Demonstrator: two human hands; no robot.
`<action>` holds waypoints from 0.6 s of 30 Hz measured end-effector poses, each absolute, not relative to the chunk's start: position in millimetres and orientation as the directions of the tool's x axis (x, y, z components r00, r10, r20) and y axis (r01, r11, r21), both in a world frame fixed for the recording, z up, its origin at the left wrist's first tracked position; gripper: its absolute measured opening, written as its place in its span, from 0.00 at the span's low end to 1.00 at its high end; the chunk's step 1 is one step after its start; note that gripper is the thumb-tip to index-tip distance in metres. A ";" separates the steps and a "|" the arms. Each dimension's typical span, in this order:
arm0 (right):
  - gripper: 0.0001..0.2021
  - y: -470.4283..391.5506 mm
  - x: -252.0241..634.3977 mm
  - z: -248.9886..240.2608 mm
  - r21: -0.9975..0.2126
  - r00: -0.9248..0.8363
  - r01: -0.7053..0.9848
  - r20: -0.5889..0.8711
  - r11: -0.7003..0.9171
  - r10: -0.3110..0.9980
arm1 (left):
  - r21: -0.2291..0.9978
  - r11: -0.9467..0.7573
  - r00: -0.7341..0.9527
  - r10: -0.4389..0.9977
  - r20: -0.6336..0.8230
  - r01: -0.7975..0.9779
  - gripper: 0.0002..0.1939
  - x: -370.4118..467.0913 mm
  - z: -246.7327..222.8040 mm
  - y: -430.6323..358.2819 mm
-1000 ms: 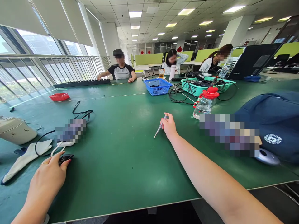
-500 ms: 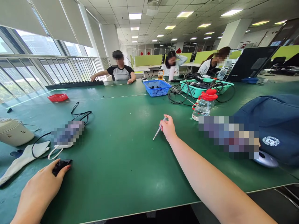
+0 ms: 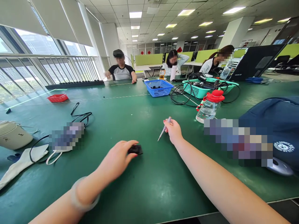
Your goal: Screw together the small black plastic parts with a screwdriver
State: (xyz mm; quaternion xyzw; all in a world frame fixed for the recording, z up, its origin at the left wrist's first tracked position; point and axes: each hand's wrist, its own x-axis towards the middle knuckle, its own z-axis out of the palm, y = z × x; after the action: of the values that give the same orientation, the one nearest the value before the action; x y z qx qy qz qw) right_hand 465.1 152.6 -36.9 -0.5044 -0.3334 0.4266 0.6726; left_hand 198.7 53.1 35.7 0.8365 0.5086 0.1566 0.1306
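Observation:
My left hand is closed around a small black boxy object, low over the middle of the green table; its exact kind is hard to make out. To the right, my right hand grips a slim screwdriver with a clear handle. Its thin tip slants down and to the left, close to the tabletop. A gap of bare green surface lies between the black object and the screwdriver.
On the right are a red-lidded water bottle and a dark blue bag. Farther back stand a blue basket and a teal basket with cables. A red tray and a white container are left. Several people sit beyond.
My left hand has carried the black object from the left side to the table's middle. My right hand with the screwdriver appears slightly farther right. The far person's arm has drawn inward.

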 end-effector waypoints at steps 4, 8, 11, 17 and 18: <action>0.22 149.1 468.0 -33.7 -0.941 0.384 -0.301 0.031 0.157 0.923 | 0.465 -0.501 0.531 0.844 0.077 0.730 0.25 250.9 22.3 73.6; 0.23 147.2 471.0 -32.3 -0.930 0.342 -0.333 0.035 0.156 0.939 | 0.540 -0.496 0.553 0.830 0.067 0.679 0.36 260.7 4.8 85.9; 0.24 146.7 471.5 -31.2 -0.921 0.304 -0.362 0.032 0.147 0.952 | 0.574 -0.524 0.573 0.812 0.114 0.629 0.37 251.4 -6.2 89.8; 0.21 135.2 461.0 -22.3 -0.901 0.244 -0.412 0.032 0.133 0.969 | 0.576 -0.536 0.554 0.816 0.164 0.617 0.25 240.4 -9.8 93.6; 0.22 131.6 458.1 -20.2 -0.902 0.234 -0.410 0.039 0.135 0.971 | 0.575 -0.541 0.564 0.810 0.160 0.614 0.24 240.7 -9.1 93.8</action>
State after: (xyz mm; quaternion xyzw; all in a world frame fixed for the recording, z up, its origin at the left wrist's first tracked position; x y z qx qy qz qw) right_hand 458.1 131.6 -20.2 -0.4091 -0.3429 0.5151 0.6706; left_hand 240.7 93.8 -9.1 0.8525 0.4177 0.2090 0.2346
